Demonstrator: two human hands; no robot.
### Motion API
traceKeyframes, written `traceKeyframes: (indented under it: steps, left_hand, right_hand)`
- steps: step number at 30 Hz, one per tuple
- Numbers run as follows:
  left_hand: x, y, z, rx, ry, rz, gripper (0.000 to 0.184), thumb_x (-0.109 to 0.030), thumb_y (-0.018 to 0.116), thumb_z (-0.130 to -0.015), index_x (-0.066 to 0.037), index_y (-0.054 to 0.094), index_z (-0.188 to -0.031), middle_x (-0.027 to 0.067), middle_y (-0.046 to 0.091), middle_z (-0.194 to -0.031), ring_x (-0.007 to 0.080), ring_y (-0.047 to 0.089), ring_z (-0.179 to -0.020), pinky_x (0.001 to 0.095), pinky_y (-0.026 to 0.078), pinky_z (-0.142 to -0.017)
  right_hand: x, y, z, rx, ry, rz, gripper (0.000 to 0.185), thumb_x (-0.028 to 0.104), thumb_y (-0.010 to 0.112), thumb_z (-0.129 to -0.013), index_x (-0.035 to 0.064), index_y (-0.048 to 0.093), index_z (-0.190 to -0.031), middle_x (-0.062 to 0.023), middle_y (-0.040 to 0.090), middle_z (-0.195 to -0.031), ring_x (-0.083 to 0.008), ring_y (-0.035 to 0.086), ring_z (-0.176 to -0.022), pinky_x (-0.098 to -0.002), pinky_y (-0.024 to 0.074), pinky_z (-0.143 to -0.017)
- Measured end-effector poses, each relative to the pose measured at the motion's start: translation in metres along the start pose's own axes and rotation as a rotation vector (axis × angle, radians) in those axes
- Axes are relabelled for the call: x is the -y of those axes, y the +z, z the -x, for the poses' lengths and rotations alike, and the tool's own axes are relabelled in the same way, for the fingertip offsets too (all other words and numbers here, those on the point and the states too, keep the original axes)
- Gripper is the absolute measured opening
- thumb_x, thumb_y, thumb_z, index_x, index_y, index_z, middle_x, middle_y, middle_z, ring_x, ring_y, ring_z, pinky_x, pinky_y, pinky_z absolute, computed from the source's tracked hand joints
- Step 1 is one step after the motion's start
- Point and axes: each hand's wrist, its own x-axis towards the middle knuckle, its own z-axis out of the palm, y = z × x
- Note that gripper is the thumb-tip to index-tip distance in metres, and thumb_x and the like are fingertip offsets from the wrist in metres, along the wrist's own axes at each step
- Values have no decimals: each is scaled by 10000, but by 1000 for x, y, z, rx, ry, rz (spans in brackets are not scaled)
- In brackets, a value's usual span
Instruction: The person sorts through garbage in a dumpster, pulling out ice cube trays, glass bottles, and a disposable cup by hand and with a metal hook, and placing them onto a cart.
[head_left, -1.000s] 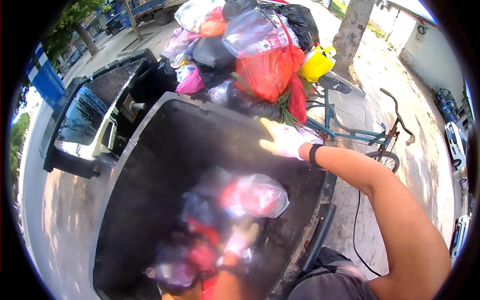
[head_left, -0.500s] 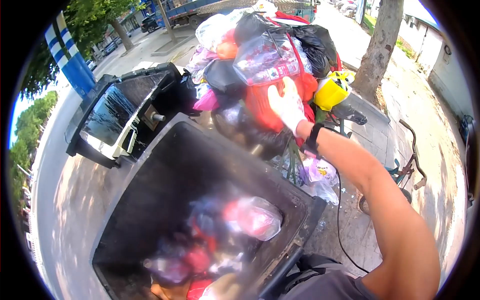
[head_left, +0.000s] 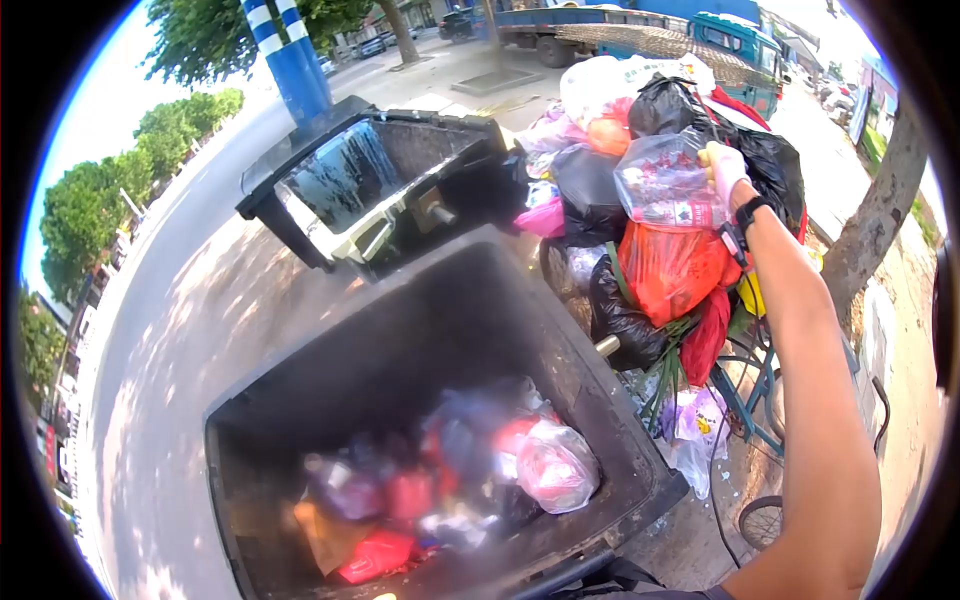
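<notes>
Across the lower middle of the frame gapes the black bin [head_left: 400, 345], bags [head_left: 555, 470] low inside! Upper right, the heap [head_left: 668, 265] towers, the clear bag [head_left: 655, 185] up front, the right hand [head_left: 726, 166] seemingly closed on its edge. Grasping looks like the step; next calls for steady lifting. Left hand [head_left: 385, 597]? Perhaps that bottom-edge sliver, state unreadable.

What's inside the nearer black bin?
The nearer black bin holds a clear bag with pink contents, some red plastic and a blurred heap between them. Whatever lies underneath is covered and can't be seen.
</notes>
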Motion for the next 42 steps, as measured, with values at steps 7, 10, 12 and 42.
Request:
traceKeyframes:
  steps: [7, 10, 12, 42]
  left_hand:
    - [41, 32, -18, -371, -112, -186, 396, -218, 713, -952, 17, 715, -1271, 264, 725, -1274, 416, 686, -1228, 450, 516, -1110]
    - [103, 48, -18, -487, -26, -322, 388, -221, 739, -946, 15, 735, -1254, 250, 732, -1278, 423, 677, -1235, 474, 510, -1116]
    - [106, 43, -13, -532, 6, -379, 383, -228, 710, -948, 12, 725, -1246, 253, 725, -1275, 432, 672, -1206, 500, 513, -1092]
    - [252, -16, 7, -402, 41, -221, 469, -379, 653, -960, -128, 731, -1348, 161, 630, -1473, 387, 530, -1406, 669, 259, -1215]
  right_hand:
    - [13, -18, 84, 118, -448, -131, 374, 383, 598, -1131, 79, 697, -1325, 58, 578, -788, -45, 508, -562, -245, 391, -484]
    - [6, -5, 167, 356, -307, -250, 403, 340, 560, -1153, 53, 656, -1420, 34, 653, -916, -64, 583, -698, -224, 465, -615]
    - [1, 12, 232, 566, -223, -243, 456, 333, 449, -1189, 19, 602, -1483, 52, 640, -933, -62, 529, -702, -213, 420, -639]
    - [-213, 536, 797, 1282, 267, 725, 337, 311, 598, -1090, 63, 706, -1291, -8, 667, -770, -70, 494, -490, -280, 387, -442]
